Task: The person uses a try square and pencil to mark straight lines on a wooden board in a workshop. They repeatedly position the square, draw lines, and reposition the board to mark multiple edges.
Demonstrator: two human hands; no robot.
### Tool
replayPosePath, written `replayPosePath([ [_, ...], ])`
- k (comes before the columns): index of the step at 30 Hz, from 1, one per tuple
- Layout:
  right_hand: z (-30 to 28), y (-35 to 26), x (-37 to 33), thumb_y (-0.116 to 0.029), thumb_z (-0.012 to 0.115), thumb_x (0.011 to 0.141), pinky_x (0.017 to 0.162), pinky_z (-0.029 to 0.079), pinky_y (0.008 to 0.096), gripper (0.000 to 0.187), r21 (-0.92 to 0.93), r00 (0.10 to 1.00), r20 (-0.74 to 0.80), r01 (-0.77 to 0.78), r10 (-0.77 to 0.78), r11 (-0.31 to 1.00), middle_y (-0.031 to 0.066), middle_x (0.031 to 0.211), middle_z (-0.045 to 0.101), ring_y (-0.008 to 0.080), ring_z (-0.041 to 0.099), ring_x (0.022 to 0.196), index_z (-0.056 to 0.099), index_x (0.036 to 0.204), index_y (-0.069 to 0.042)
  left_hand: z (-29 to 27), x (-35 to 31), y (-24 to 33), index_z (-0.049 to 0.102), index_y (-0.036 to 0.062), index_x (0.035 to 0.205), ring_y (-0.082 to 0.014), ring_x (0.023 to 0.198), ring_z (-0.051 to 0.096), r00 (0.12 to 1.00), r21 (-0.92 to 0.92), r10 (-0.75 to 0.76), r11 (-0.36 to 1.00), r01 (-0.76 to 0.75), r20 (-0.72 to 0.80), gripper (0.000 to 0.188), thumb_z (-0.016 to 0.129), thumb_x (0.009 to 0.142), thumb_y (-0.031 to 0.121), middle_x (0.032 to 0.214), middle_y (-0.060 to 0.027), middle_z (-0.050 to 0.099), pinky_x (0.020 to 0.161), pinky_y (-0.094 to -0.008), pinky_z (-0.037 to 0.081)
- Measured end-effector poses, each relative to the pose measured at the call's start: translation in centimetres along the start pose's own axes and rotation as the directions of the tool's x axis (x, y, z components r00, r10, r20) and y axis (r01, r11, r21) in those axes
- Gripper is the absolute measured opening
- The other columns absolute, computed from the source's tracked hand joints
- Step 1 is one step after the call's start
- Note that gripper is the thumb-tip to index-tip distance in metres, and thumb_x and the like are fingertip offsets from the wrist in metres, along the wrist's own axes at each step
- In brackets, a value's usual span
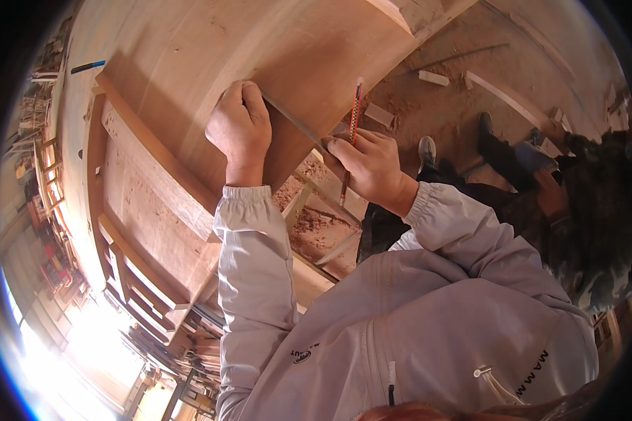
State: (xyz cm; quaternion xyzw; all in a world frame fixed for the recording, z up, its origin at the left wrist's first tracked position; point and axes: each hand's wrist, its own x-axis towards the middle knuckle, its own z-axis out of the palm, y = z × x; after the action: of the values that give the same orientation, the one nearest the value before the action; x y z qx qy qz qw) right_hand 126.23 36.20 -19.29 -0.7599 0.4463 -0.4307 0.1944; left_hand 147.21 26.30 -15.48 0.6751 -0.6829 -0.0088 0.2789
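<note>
A thin, dark, straight strip [293,121] spans the space between my hands, over the wide wooden board [316,49]. My left hand [240,130] is closed in a fist at the strip's far end. At its near end, by the board's edge, my right hand [373,165] pinches the strip. A red-and-black patterned pencil [355,112] is also held in the right hand, sticking up and down past the fingers. Whether the strip is a ruler cannot be made out.
Curved wooden rails [151,154] and a slatted frame [137,270] lie to the left. A blue-and-black marker [88,67] rests on the board at the far left. Shavings and wood offcuts [434,78] litter the floor. Another person [590,203] is close at my right.
</note>
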Motion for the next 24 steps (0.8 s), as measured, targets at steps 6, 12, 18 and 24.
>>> replayPosePath([
  [6,-0.16,-0.24,0.01,-0.011,0.077,0.08,0.06,0.052,0.0398,0.029,-0.008,1.0,0.016,-0.018,0.018,1.0,0.0054,0.081,0.065,0.0262,0.067,0.073,0.07,0.108,-0.008,-0.12,0.05,-0.02,0.071,0.0096,0.08,-0.0378,0.067,0.07,1.0,0.006,-0.007,1.0,0.007,0.005,0.03,0.058,0.103,0.025,0.079,-0.0137,0.073,0.058,-0.0471,0.054],
  [12,-0.26,-0.19,-0.02,-0.012,0.074,0.081,0.062,0.053,0.0398,0.027,-0.016,0.999,0.04,-0.018,0.019,1.0,0.0053,0.082,0.065,0.0268,0.068,0.074,0.07,0.108,-0.009,-0.14,-0.01,-0.1,0.068,0.009,0.078,-0.0378,0.065,0.069,1.0,0.028,-0.007,1.0,0.007,0.017,0.032,0.058,0.103,0.025,0.078,-0.0137,0.072,0.056,-0.0477,0.053],
  [18,-0.22,-0.2,0.02,-0.014,0.074,0.081,0.063,0.053,0.0395,0.026,-0.037,0.999,0.035,-0.028,0.029,0.999,0.0035,0.086,0.066,0.0251,0.068,0.076,0.07,0.106,-0.01,-0.14,0.09,0.05,0.067,0.01,0.077,-0.0372,0.064,0.069,1.0,0.038,0.005,0.999,-0.006,0.024,0.032,0.057,0.104,0.024,0.075,-0.0127,0.071,0.054,-0.0475,0.052],
  [24,-0.13,-0.16,-0.02,-0.014,0.075,0.081,0.064,0.053,0.0384,0.022,-0.022,1.0,0.002,-0.018,0.018,1.0,0.0024,0.085,0.065,0.0236,0.068,0.075,0.069,0.102,-0.011,0.33,-0.04,-0.34,0.067,0.0104,0.078,-0.0372,0.062,0.068,1.0,0.064,0.027,0.998,-0.026,-0.003,0.031,0.057,0.104,0.023,0.073,-0.0134,0.07,0.053,-0.0474,0.052],
])
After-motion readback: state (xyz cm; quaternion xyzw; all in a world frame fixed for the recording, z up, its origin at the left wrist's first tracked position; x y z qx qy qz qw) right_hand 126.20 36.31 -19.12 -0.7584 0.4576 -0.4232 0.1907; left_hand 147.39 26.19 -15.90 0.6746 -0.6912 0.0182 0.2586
